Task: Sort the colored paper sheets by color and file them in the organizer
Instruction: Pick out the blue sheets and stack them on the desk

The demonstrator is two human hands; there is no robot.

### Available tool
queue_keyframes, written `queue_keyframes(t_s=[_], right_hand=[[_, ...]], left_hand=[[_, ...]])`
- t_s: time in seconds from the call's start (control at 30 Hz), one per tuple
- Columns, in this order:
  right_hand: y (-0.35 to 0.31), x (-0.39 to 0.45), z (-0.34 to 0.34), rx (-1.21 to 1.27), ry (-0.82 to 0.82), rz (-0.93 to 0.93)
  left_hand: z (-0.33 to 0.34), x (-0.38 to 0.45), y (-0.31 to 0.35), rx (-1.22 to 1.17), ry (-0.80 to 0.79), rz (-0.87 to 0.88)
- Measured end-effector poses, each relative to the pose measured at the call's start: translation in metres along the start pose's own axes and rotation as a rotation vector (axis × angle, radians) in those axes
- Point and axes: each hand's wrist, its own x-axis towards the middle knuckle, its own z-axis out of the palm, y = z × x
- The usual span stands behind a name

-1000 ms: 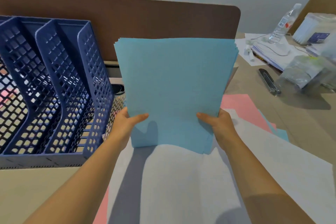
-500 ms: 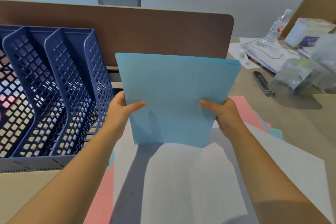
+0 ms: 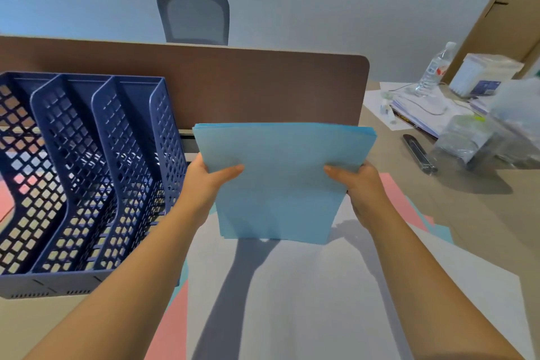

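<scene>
- Left hand (image 3: 204, 184) takes the stack of blue sheets (image 3: 280, 181) by its left edge, thumb laid across the front face, the other fingers hidden behind the paper: a pinching grip.
- Right hand (image 3: 362, 187) mirrors it on the right edge, thumb on the front, fingers curled behind, same pinching grip.
- One blue stack, then, held between two hands, tilted toward the viewer, its lower edge down on or just above the white paper; I cannot tell which. Several sheet edges show fanned at the top corners; too fine to count.
- Under it lies a large white sheet (image 3: 292, 301) spread on the desk (image 3: 482, 213).
- Pink sheets (image 3: 172, 327) peek out on both sides of the white, with slivers of more blue at the right.
- Just left of the left hand stands one dark blue organizer (image 3: 87, 184), with three mesh compartments in sight; something pink shows through the leftmost mesh.
- Behind runs a brown partition (image 3: 248, 88), one chair back (image 3: 193, 14) above it.
- Far right: one water bottle (image 3: 435, 67), paper piles, clear plastic packaging, one dark pen-like item (image 3: 419, 155).
</scene>
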Motion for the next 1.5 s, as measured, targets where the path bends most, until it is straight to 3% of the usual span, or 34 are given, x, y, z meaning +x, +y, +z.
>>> queue_keyframes(t_s=[0.2, 0.53, 0.73, 0.9, 1.03, 1.2, 1.5], right_hand=[[-0.01, 0.004, 0.006, -0.039, 0.042, 0.003], [0.06, 0.002, 0.004, -0.052, 0.045, 0.24], [0.045, -0.005, -0.001, -0.104, 0.042, 0.164], [0.014, -0.017, 0.004, -0.124, -0.091, 0.064], [0.0, -0.04, 0.043, -0.14, -0.255, 0.05], [-0.01, -0.075, 0.113, -0.133, -0.427, 0.049], [0.01, -0.14, 0.243, -0.355, -0.582, 0.1]], left_hand=[[0.005, 0.008, 0.007, 0.022, -0.021, -0.005], [0.009, -0.011, -0.077, 0.066, 0.112, -0.275], [0.027, -0.028, -0.06, 0.116, 0.227, -0.258], [0.006, -0.069, -0.016, 0.279, 0.344, -0.142], [-0.035, -0.12, 0.018, 0.337, 0.443, -0.125], [-0.103, -0.191, 0.05, 0.332, 0.533, -0.279], [-0.22, -0.284, 0.068, 0.389, 0.751, -0.344]])
